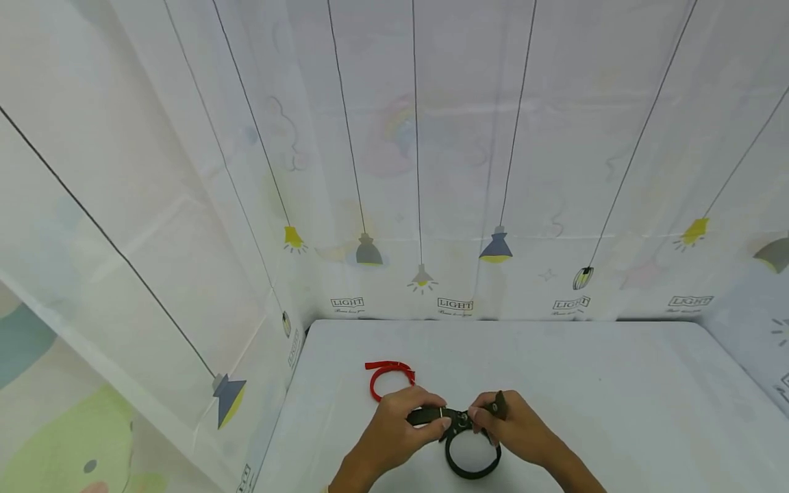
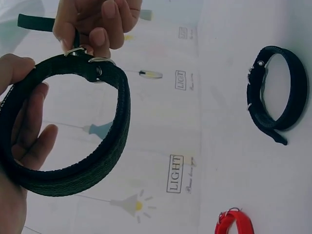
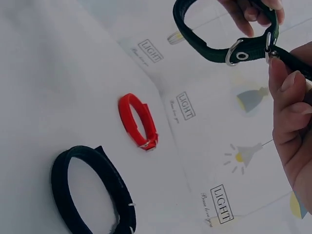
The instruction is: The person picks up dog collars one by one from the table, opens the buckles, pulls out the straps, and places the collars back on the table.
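Both hands hold a dark green buckled collar [image 2: 122,117] raised above the table. My left hand [image 1: 401,426] grips the band, its thumb and fingers around one side of the loop. On the other side, my right hand [image 1: 520,431] pinches the strap beside the metal buckle [image 3: 268,46]; the strap's tail [image 2: 36,23] sticks out past those fingers. A metal ring [image 3: 234,52] and an eyelet show close to the buckle. Below the hands, a second dark collar [image 1: 452,462] lies on the table as a loop, partly overlapped by the held one in the head view.
A red collar [image 1: 373,387] lies on the white table [image 1: 604,397], beyond my left hand. Pale cloth walls [image 1: 456,171] with printed lamps and the word LIGHT stand behind the table and at its left and right sides.
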A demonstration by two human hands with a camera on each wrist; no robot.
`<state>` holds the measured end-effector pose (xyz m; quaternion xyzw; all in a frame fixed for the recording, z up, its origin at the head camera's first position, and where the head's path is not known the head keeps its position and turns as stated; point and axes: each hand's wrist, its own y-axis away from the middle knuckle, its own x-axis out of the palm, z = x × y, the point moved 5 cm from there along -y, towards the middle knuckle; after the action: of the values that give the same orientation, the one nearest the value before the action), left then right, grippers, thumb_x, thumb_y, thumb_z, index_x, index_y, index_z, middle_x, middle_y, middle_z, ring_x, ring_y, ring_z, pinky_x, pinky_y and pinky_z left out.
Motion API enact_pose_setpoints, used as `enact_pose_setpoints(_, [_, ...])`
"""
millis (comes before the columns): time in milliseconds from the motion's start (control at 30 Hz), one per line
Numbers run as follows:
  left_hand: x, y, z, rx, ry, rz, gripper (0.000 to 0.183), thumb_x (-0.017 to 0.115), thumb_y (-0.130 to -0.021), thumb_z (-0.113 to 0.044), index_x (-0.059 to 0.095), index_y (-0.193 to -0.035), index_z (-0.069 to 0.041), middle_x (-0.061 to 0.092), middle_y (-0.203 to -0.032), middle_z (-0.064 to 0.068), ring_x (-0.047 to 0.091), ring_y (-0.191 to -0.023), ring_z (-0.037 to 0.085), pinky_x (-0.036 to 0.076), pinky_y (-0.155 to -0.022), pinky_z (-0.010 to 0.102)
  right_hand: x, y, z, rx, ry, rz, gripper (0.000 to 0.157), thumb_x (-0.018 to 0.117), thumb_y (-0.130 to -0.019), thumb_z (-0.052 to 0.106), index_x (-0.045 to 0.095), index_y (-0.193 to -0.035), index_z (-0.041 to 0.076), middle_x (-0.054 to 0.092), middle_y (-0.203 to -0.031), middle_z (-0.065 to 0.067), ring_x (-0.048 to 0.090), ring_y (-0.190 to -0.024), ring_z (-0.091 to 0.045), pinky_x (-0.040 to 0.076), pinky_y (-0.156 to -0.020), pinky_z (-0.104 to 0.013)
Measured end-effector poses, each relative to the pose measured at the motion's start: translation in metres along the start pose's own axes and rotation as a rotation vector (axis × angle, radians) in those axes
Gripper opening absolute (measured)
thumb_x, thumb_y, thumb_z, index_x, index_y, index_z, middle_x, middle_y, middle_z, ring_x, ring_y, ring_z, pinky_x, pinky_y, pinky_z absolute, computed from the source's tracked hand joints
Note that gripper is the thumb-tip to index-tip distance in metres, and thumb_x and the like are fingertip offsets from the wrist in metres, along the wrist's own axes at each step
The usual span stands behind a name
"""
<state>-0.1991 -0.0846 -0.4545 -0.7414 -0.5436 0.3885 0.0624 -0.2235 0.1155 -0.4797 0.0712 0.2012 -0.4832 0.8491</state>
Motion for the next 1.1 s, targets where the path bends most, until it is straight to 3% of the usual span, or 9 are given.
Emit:
enact_pose_setpoints(133, [-0.001, 0.002, 0.002, 0.014, -0.017, -0.019, 0.015, 0.072, -0.094, -0.027, 0.072, -0.106, -0.017, 0.071, -0.099, -0.008, 0.064, -0.091, 0.002, 0.056, -0.082, 0.019, 0.000, -0.001, 0.000, 0.034, -0.062, 0.009, 0.023, 0.057, -0.101, 0.015, 0.070, -0.085, 0.003, 0.065, -0.068, 0.003, 0.051, -0.050, -0.002, 0.047, -0.045, -0.026])
enact_pose_setpoints(267, [0.000, 0.002, 0.008, -0.001, -0.056, 0.004, 0.016, 0.069, -0.096, -0.030, 0.069, -0.109, -0.021, 0.069, -0.103, -0.010, 0.063, -0.096, 0.003, 0.056, -0.087, 0.022, 0.001, 0.000, -0.001, 0.070, -0.130, 0.010, 0.025, 0.057, -0.100, 0.016, 0.069, -0.086, -0.001, 0.063, -0.067, 0.002, 0.048, -0.048, -0.003, 0.042, -0.043, -0.021])
enact_pose_setpoints(500, [0.003, 0.000, 0.014, -0.028, -0.209, 0.072, 0.019, 0.071, -0.093, -0.024, 0.067, -0.111, -0.029, 0.058, -0.115, -0.016, 0.053, -0.111, 0.004, 0.052, -0.093, 0.025, 0.003, 0.000, -0.008, 0.126, -0.121, -0.084, 0.024, 0.062, -0.099, 0.018, 0.068, -0.091, -0.004, 0.064, -0.072, -0.008, 0.051, -0.051, -0.006, 0.047, -0.047, -0.025])
enact_pose_setpoints(767, [0.012, -0.014, 0.001, 0.119, -0.373, 0.107, 0.004, 0.074, -0.091, -0.027, 0.075, -0.091, -0.023, 0.058, -0.092, -0.015, 0.050, -0.091, 0.001, 0.044, -0.078, 0.008, 0.009, 0.000, -0.007, 0.202, -0.097, -0.195, 0.027, 0.064, -0.097, 0.022, 0.068, -0.086, -0.002, 0.063, -0.071, -0.007, 0.053, -0.054, -0.009, 0.046, -0.047, -0.025])
enact_pose_setpoints(1100, [0.013, -0.016, 0.004, 0.076, -0.393, 0.207, 0.007, 0.074, -0.092, -0.028, 0.076, -0.092, -0.021, 0.060, -0.088, -0.012, 0.048, -0.084, -0.001, 0.041, -0.073, 0.006, 0.013, 0.000, -0.006, 0.258, -0.093, -0.200, 0.027, 0.064, -0.097, 0.022, 0.069, -0.085, -0.001, 0.066, -0.072, -0.007, 0.054, -0.055, -0.013, 0.045, -0.052, -0.027])
